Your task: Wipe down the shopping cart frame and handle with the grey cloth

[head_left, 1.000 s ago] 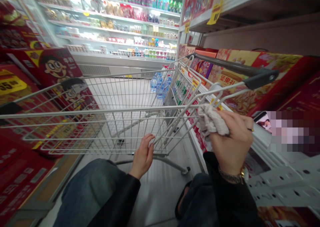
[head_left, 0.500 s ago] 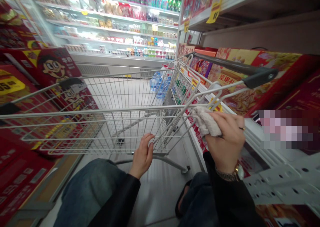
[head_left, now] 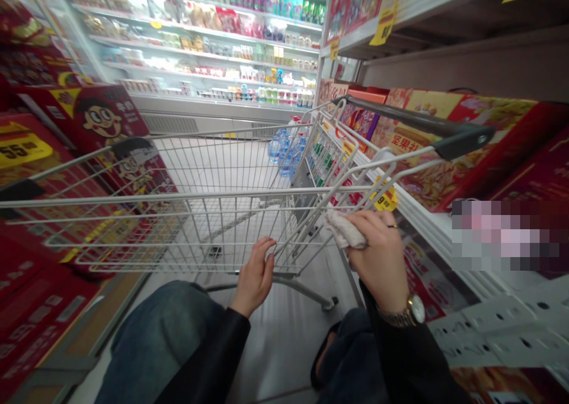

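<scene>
At near range, the left hand [head_left: 254, 278] is seen partly curled at the lower side wires of a wire shopping cart [head_left: 200, 196]; whether a wire is gripped cannot be told. A bunched, pale grey cloth [head_left: 344, 231] is grasped in the right hand [head_left: 377, 262], below the top rail toward the handle [head_left: 413, 118] end, its contact with the wires undetermined. Beyond the cart, blue-tinted water bottles [head_left: 288, 155] are placed before a stocked refrigerated display case [head_left: 213, 111].
</scene>
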The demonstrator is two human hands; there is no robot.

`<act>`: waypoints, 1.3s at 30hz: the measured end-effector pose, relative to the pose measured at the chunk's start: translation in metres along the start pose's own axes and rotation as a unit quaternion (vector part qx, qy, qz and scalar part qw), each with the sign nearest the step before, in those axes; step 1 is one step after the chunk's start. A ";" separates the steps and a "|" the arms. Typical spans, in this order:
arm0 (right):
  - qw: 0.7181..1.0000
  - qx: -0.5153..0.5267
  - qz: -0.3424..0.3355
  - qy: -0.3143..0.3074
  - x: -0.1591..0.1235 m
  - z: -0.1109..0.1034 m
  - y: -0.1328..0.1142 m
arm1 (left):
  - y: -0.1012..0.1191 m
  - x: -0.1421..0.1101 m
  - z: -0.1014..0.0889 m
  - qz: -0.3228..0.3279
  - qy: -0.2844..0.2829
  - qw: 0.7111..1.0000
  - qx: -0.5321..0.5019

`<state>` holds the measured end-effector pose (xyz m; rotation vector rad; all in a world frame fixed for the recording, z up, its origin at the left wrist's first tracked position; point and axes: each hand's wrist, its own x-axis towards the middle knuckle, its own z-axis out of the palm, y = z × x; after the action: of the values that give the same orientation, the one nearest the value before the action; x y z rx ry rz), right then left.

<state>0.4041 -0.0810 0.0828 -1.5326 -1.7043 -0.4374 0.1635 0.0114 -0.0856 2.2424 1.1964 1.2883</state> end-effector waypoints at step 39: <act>0.996 -0.009 0.015 0.093 -0.005 0.006 -0.010 | 0.000 0.000 0.000 -0.005 0.000 1.000 -0.005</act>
<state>0.3921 -0.0822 0.0775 -1.4809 -1.5354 -0.5627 0.1638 0.0114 -0.0856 2.2266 1.1960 1.2872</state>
